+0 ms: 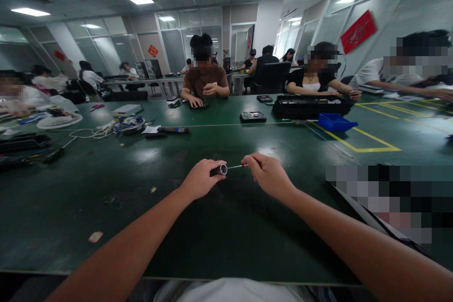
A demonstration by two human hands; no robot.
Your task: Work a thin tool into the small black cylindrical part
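My left hand (200, 178) is closed around a short dark tool handle with a round silver end (222, 169). A thin metal shaft (234, 167) runs from that end to my right hand (267, 173), whose fingers pinch the shaft's tip. Both hands hover just above the dark green table (212, 226), close together in the middle of the view. What sort of bit the shaft ends in is hidden by my fingers.
Across the table sit several people. A black flat device (252, 116), a long black case (311, 105) and a blue tray (335, 122) lie on the far side. Cables and tools (127, 126) clutter the left. Yellow tape lines (368, 144) mark the right. Small scraps (95, 236) lie near me.
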